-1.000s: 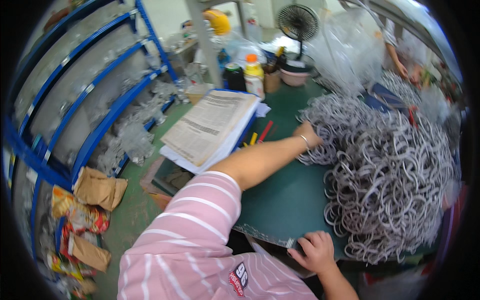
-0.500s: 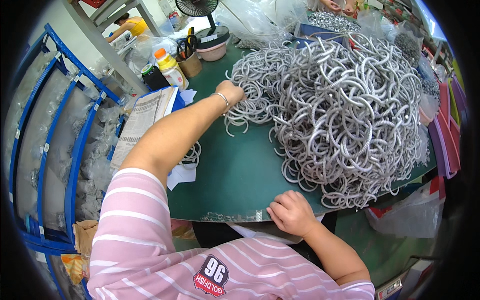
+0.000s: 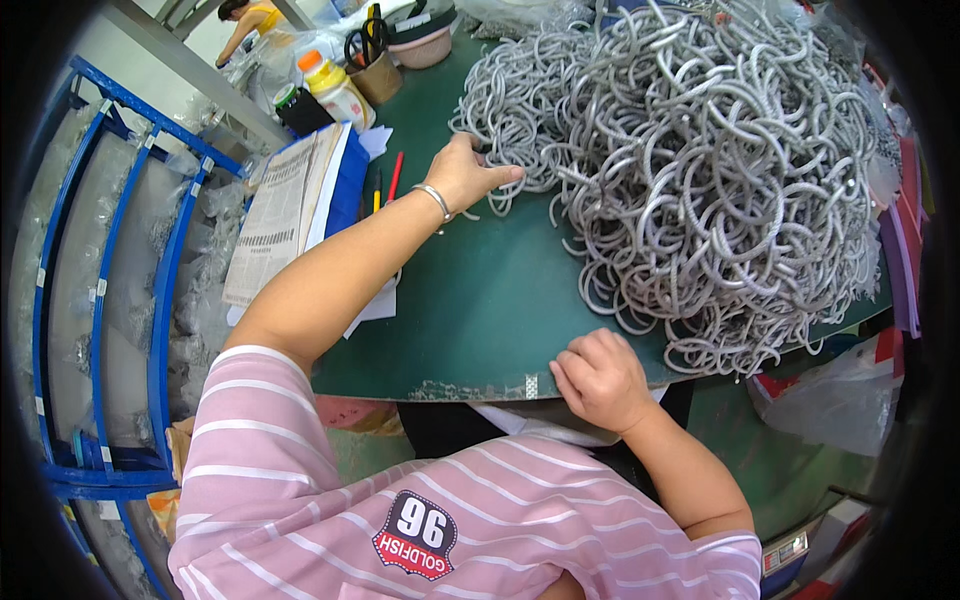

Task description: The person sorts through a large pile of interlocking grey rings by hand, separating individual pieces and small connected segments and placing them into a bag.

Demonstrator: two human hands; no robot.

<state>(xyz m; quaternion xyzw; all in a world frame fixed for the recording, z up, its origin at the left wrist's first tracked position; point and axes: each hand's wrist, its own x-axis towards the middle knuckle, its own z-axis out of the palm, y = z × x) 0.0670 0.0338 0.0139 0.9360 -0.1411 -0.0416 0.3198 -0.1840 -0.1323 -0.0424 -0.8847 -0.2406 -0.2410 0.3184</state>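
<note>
A large heap of grey, ribbed, C-shaped bands (image 3: 720, 190) covers the right side of the green table (image 3: 450, 330). A lower spread of the same bands (image 3: 530, 100) runs off its left side. My left hand (image 3: 465, 175), a silver bangle on its wrist, reaches to the near left border of that spread. Its thumb sticks out to the right, apart from the fingers, and no band shows in its grasp. The fingertips are partly hidden. My right hand (image 3: 603, 380) rests as a loose fist at the table's front edge, with nothing visible in it.
Left of my forearm lie newspaper (image 3: 270, 235), a blue folder (image 3: 350, 185) and a red pen (image 3: 395, 177). Behind them stand a yellow bottle (image 3: 335, 90) and a scissors holder (image 3: 376, 78). A blue rack (image 3: 160, 300) is at far left; a plastic bag (image 3: 835, 395) hangs at right.
The view has tilted, so the table sits higher. My left hand has come slightly nearer to me, its thumb now spread. The pens beside my wrist have come into sight. My right hand stays closed.
</note>
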